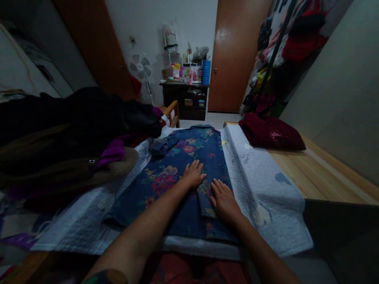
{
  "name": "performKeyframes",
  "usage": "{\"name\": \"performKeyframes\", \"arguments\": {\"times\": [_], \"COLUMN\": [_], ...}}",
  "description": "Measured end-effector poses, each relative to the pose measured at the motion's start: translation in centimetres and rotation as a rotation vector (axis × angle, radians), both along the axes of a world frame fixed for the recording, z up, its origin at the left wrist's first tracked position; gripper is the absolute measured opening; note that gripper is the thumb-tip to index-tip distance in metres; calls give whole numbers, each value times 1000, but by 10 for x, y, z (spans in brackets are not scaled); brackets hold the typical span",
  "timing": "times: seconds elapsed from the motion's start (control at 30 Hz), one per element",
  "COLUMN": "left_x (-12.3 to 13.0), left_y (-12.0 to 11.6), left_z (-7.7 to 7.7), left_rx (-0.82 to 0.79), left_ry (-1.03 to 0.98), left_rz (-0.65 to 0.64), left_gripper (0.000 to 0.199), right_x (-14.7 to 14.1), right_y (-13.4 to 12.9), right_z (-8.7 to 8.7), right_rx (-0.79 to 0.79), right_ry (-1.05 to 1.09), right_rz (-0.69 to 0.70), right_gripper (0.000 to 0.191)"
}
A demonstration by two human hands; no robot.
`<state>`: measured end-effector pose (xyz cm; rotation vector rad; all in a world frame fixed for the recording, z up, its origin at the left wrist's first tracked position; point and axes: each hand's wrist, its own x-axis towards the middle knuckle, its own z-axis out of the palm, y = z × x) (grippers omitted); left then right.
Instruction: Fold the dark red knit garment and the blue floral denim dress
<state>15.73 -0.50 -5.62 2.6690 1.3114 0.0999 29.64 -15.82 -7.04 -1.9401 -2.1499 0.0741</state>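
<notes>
A dark blue garment with a red and orange flower print (183, 197) lies spread on a pale quilted cover (266, 213). Its collar points away from me, and one sleeve is folded down over its right part. My left hand (194, 173) rests flat near the garment's middle, at the folded sleeve's left side, fingers spread. Lower and to the right, my right hand (224, 199) lies palm down by the sleeve's right edge, fingers extended. The other sleeve is bunched at the garment's upper left. Neither hand grips anything.
A large pile of dark clothes (68, 138) covers the left side. On the right, a folded maroon garment (271, 132) sits on a wooden ledge (314, 169). Farther back stand a fan (141, 67), a dark cabinet (185, 102) and a wooden chair (174, 112).
</notes>
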Motion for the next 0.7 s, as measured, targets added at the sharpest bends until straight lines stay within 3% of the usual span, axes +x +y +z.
{"name": "performKeyframes", "arguments": {"times": [0.13,0.23,0.33,0.43,0.53,0.7], "left_x": [9,12,12,6,-1,-9], "left_y": [24,24,4,-28,-56,-83], "left_z": [2,4,2,-6,-13,-11], "left_rx": [-44,-60,-48,-27,9,-9], "left_ry": [3,8,8,-10,-32,-26], "left_rz": [62,83,56,-13,-9,-18], "left_gripper": [67,67,62,61,64,89], "right_x": [-1,1,9,19,26,34], "right_y": [-2,0,14,36,60,94], "right_z": [2,13,27,33,26,7], "right_rx": [-7,-7,-48,-53,-17,-36], "right_ry": [-4,17,55,59,36,-23], "right_rz": [-14,-16,-27,-89,-114,-117], "right_gripper": [53,50,35,37,38,47]}}
